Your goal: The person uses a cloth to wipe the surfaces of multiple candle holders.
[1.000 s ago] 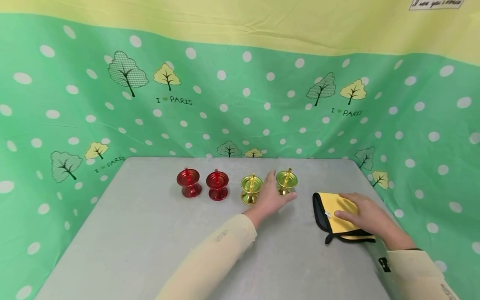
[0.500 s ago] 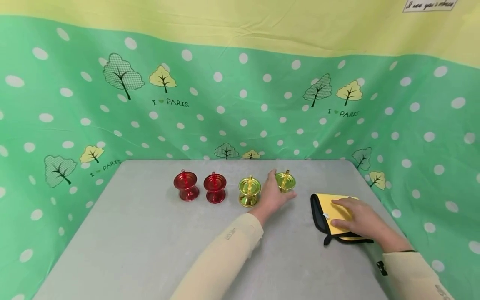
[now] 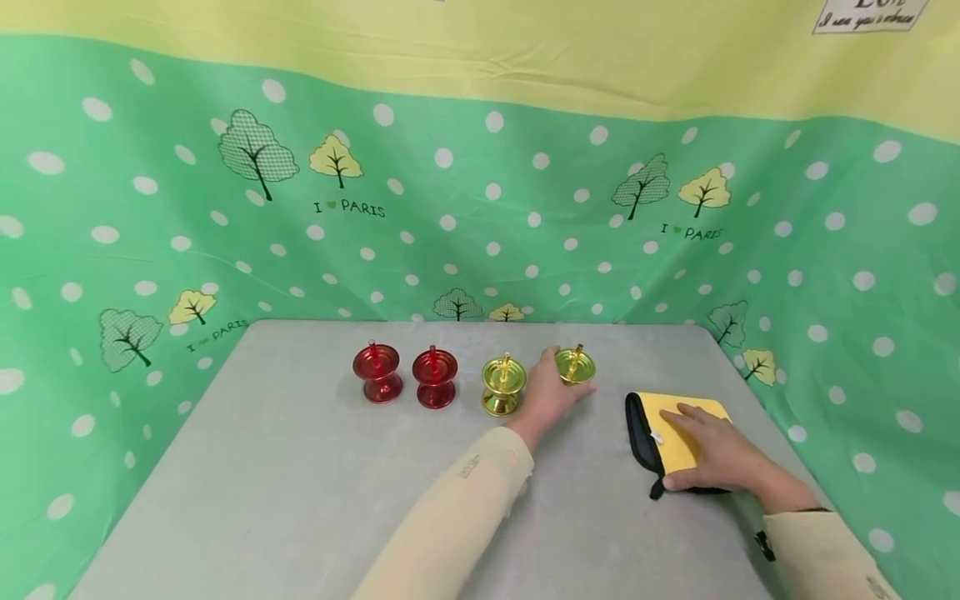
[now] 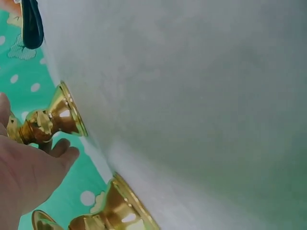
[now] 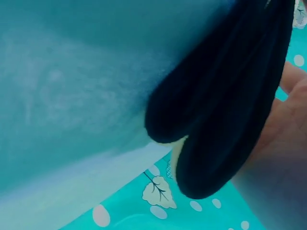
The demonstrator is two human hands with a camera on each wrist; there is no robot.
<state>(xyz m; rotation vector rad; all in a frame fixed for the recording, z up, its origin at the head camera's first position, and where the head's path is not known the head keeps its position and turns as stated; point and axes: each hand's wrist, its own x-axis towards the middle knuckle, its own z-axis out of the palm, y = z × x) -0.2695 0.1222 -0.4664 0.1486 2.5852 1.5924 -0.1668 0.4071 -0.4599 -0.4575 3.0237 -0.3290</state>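
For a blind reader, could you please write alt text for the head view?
A person's left hand is curved round a metallic gold stemmed cup, and the right hand rests on black-edged yellow fabric. A matching gold cup and two metallic red stemmed cups stand to the left on a grey table.

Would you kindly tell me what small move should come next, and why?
Perhaps the right hand should curl its fingers to grip the black-edged yellow cloth: they look spread over its top, with the thumb near its front edge, while the left hand has the rightmost gold holder between thumb and fingers.
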